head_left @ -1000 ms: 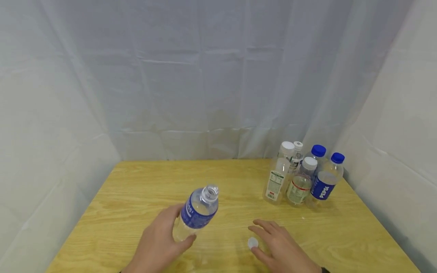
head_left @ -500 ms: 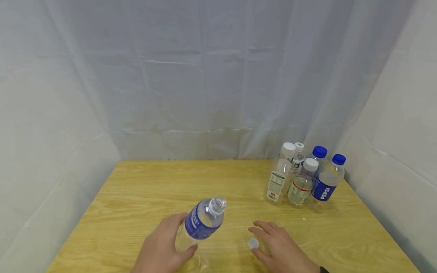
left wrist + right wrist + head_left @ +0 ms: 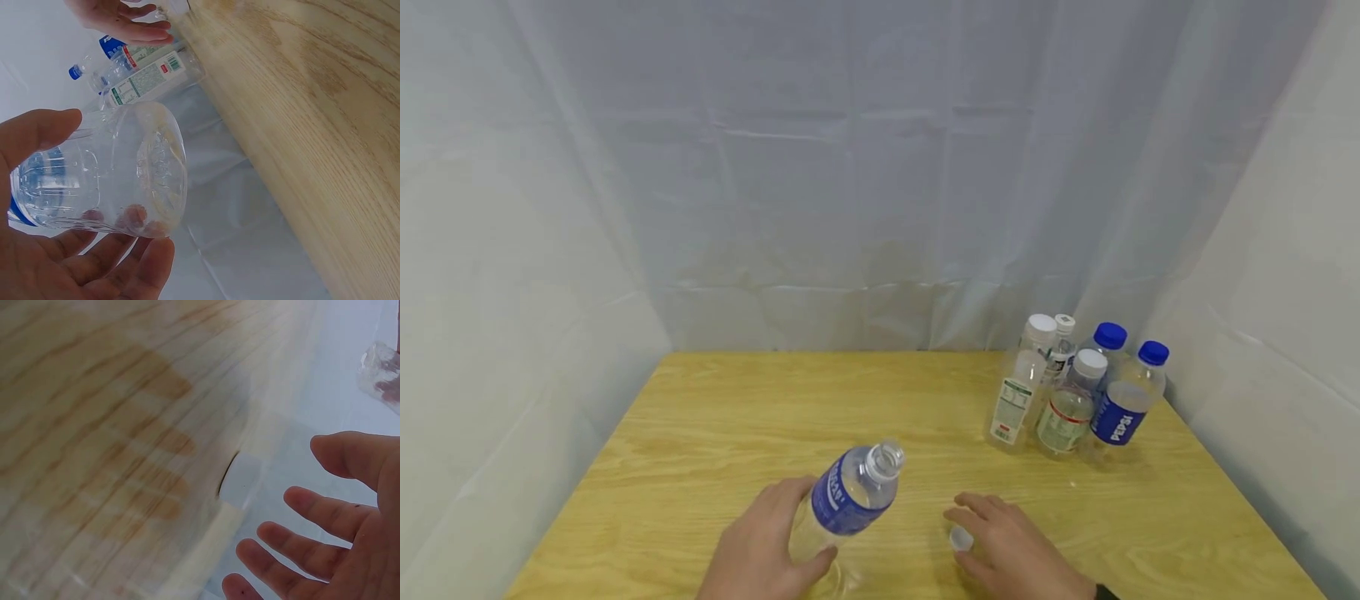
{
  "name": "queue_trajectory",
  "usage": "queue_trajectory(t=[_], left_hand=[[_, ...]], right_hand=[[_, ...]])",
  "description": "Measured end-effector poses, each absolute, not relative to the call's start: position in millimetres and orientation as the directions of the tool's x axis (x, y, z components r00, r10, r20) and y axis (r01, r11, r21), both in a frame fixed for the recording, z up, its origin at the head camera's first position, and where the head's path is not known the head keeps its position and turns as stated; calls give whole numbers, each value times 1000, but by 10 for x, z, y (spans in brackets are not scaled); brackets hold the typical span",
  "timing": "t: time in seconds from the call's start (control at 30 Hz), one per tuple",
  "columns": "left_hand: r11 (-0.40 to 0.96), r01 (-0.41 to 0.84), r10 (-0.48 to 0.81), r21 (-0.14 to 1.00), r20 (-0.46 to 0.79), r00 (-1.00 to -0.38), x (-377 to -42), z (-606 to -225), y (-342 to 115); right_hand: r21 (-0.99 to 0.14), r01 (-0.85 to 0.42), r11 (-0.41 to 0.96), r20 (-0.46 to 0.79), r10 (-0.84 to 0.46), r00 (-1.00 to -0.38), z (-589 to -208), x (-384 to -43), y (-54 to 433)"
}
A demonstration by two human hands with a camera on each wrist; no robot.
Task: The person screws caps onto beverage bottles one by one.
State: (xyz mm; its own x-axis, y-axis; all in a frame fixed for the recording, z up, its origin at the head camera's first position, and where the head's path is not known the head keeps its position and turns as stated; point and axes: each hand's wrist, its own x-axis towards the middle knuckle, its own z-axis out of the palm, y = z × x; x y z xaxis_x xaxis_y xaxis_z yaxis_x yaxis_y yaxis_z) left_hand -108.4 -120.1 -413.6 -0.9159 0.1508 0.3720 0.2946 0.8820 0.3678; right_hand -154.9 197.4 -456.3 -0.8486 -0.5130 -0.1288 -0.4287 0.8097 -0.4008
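My left hand [image 3: 765, 542] grips a clear plastic bottle [image 3: 850, 500] with a blue label, fingers on one side and thumb on the other. Its mouth has no cap and tilts to the right. In the left wrist view, the bottle's ribbed base [image 3: 162, 169] is raised off the wooden table. A small white bottle cap [image 3: 961, 538] lies on the table, partly covered by my right hand [image 3: 1011, 542] in the head view. Seen from the right wrist, the cap [image 3: 240, 481] sits just beyond my spread fingertips, with a gap between them.
Several capped bottles stand grouped at the back right, among them a Pepsi bottle [image 3: 1120, 417] with a blue cap and a clear bottle [image 3: 1015, 404] with a white cap. Pale sheeting [image 3: 880, 183] walls the wooden table [image 3: 737, 408] at the back and both sides.
My left hand has lowered the bottle and brought it slightly right. My right hand has shifted a little, its fingers now overlapping more of the cap in the head view. The cap stays on the table.
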Motion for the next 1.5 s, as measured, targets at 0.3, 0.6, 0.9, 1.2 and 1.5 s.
queue_trajectory(t=[0.3,0.6,0.9,1.2,1.5], left_hand=[[884,287,154,370,348,-925,-1080,-4131,-1199],[884,316,171,345,389,-905,-1079,-4160,-1205],[882,304,171,360,358,-918,-1085,-4156,-1205],[885,266,161,382,285,-945,-1083,-4116,-1178],[887,255,158,384,266,-951,-1076,-4110,-1163]], right_hand=[[-396,-472,787,-97,-547,-831,-4625,-1565,1949],[-379,-569,730,-31,-624,-781,-4695,-1583,1929],[-437,-520,734,-99,-614,-783,-4698,-1611,1932],[-492,-472,732,-149,-605,-782,-4722,-1643,1956],[-466,-541,700,-77,-641,-763,-4724,-1627,1976]])
